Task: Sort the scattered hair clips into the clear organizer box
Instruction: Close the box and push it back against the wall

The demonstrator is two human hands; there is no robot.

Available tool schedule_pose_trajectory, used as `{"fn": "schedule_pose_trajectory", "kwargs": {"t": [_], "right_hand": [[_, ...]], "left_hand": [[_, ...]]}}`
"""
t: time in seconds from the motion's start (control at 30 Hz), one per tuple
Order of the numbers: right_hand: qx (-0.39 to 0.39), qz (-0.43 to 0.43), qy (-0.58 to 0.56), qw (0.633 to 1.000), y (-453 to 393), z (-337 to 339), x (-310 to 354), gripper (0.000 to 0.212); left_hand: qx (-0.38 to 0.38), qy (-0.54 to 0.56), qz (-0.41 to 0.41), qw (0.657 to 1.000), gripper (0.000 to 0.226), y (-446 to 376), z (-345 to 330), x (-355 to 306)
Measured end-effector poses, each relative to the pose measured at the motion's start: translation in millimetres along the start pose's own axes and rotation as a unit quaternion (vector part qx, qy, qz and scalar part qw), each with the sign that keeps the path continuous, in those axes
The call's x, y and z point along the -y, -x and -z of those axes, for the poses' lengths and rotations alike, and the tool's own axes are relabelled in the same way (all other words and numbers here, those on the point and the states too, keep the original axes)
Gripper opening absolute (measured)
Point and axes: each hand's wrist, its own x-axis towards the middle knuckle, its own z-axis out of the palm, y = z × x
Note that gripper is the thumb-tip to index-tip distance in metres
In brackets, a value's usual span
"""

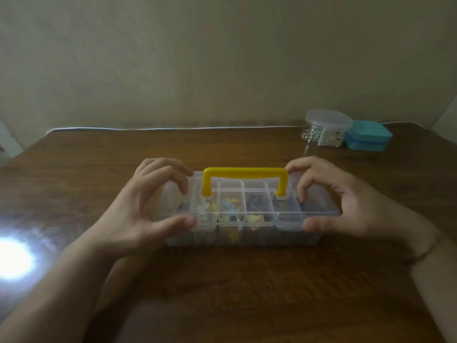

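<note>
You are holding the clear organizer box [247, 219] by its two short ends, in the middle of the brown wooden table [222, 293]. Your left hand [146, 209] is curling around the left end, thumb pressing on the near top edge and fingers hooking over the far edge. Your right hand [338, 201] is mirroring it on the right end, thumb lying along the near edge and fingers arching over the far corner. Both hands are partly closed around the box, not flat on it.

The yellow handle [244, 180] is standing upright over the box's divided compartments. Hair clips [230, 209] in blue, yellow and dark tones are lying in the middle compartments; their shapes are too blurred to tell apart. No writing or brand is showing legibly on the box.

A round clear container [327, 127] with a lid is sitting at the far right of the table, touching a teal case [368, 136]. A bright glare [12, 258] is shining on the table at your left.
</note>
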Motion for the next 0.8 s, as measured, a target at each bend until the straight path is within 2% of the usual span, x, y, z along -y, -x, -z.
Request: {"fn": "schedule_pose_trajectory", "kwargs": {"t": [0.13, 0.47, 0.63, 0.73, 0.8], "right_hand": [[0.03, 0.01, 0.042, 0.999, -1, -6, 3, 0.043], [0.076, 0.017, 0.149, 0.986, -5, -4, 6, 0.039], [0.06, 0.023, 0.179, 0.982, -7, -6, 10, 0.035], [0.056, -0.016, 0.181, 0.982, -7, -6, 8, 0.037], [0.023, -0.044, 0.194, 0.98, -8, -7, 6, 0.037]], "left_hand": [[0.024, -0.041, -0.032, 0.998, 0.047, 0, -7, -3], [0.055, -0.066, -0.003, 0.996, 0.049, -1, -3, -5], [0.052, -0.089, -0.015, 0.995, 0.049, -1, -4, -3], [0.03, -0.116, -0.032, 0.992, 0.049, -1, -4, 2], [-0.009, -0.165, -0.034, 0.986, 0.052, -1, -9, 6]]}}
